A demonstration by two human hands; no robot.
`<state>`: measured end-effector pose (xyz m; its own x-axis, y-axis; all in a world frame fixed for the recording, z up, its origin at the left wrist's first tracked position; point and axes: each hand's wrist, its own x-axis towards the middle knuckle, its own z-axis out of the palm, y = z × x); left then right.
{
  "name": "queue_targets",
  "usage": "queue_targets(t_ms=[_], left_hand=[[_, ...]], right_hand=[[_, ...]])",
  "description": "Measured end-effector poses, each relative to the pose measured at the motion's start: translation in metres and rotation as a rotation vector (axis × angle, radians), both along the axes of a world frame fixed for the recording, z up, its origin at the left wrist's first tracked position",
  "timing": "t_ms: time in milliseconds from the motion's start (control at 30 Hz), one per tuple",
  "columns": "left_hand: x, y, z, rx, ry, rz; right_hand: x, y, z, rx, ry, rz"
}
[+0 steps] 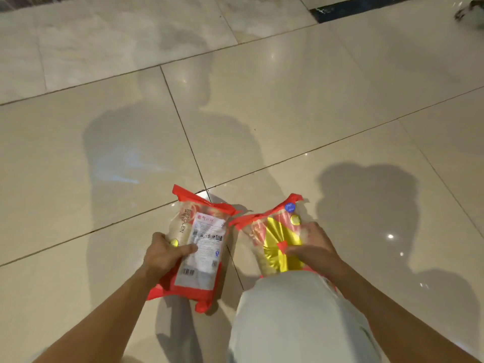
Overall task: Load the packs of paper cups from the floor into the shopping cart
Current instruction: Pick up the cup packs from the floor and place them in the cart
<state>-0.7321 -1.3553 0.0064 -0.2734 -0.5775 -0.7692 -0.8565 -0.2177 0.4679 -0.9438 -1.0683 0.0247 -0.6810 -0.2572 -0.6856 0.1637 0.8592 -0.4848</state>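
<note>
Two packs of paper cups in clear plastic with red ends sit low over the tiled floor. My left hand [163, 254] grips the left pack [200, 247], whose white label with a barcode faces up. My right hand [313, 246] grips the right pack [272, 235], which shows a yellow and red pattern. My bent knee in pale trousers hides the near end of the right pack. The packs nearly touch at their far corners. No shopping cart is in view.
Glossy beige floor tiles [288, 106] with dark grout lines stretch all around. My knee [296, 315] fills the lower middle. A dark tile strip [366, 6] runs along the far right, with a blurred object [470, 11] in the top right corner.
</note>
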Motion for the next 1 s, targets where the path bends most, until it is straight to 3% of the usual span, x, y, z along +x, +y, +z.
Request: queue_targets(t_ms=[133,500,733,1000], left_hand=[[0.014,-0.018,0.131,-0.079,0.209,0.241],[0.106,-0.005,0.684,-0.335,0.528,0.472],[0.212,0.055,0.881,-0.513,0.652,0.656],[0.298,0.204,0.967,-0.777,0.675,1.089]], right_hand=[[-0.011,-0.043,0.150,-0.159,0.096,-0.034],[0.058,-0.134,0.675,-0.620,0.143,0.079],[0.133,-0.134,0.851,-0.817,0.090,0.239],[0.218,-0.137,0.929,-1.035,-0.153,0.650]])
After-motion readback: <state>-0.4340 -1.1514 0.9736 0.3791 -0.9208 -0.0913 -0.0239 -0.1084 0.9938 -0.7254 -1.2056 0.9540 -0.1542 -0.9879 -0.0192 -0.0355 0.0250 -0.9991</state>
